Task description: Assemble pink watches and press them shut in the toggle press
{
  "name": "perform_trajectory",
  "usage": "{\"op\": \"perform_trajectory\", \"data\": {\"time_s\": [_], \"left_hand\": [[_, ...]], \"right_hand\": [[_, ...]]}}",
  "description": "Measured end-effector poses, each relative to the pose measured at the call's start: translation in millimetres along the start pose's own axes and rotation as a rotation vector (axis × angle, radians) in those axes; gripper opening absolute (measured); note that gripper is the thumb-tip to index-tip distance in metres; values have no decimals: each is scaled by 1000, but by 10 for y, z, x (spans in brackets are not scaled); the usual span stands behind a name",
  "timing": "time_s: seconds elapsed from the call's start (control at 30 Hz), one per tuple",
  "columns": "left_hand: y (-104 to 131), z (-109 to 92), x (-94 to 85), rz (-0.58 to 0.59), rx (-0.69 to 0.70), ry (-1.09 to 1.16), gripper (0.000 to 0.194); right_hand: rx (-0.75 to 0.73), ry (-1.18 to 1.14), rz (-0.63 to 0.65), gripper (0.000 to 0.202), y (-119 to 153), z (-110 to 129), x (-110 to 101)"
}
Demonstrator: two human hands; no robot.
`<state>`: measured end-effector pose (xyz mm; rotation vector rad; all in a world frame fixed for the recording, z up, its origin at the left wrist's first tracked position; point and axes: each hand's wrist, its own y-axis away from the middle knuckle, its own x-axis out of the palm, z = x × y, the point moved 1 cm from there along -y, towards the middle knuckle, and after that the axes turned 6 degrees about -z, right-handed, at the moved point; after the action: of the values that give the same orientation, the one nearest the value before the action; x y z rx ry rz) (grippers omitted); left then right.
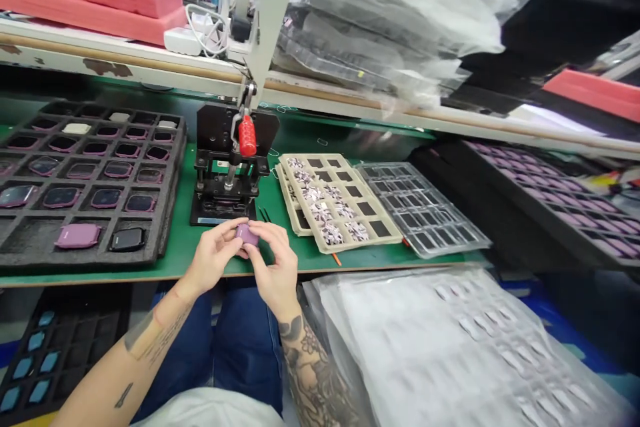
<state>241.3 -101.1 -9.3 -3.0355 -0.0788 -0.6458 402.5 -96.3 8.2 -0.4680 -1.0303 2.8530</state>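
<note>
The left hand (215,252) and right hand (274,265) pinch a small purple case (247,235) just before the black press (231,177), foam tray (100,180) left of it, beige tray (340,203) right, the case's underside hidden by fingers.

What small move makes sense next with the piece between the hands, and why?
I'd probably tilt the purple case slightly, keeping the left hand and right hand on it: the fingers cover much of its rim, so a small turn might expose the edges while it is held before the black press.
</note>
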Motion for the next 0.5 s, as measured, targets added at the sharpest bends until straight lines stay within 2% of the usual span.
{"op": "perform_trajectory", "data": {"time_s": [0.1,0.2,0.37,0.5], "left_hand": [[-4,7,16,-64,-10,-15,44],[4,-13,47,-30,-33,20,39],[37,-52,49,22,-67,-43,32],[85,-49,31,-9,12,-194,27]], "right_hand": [[73,-20,25,29,47,-97,64],[212,-51,10,39,98,-150,32],[346,-175,20,17,-3,-139,-42],[340,-211,19,14,-56,-73,-34]]}}
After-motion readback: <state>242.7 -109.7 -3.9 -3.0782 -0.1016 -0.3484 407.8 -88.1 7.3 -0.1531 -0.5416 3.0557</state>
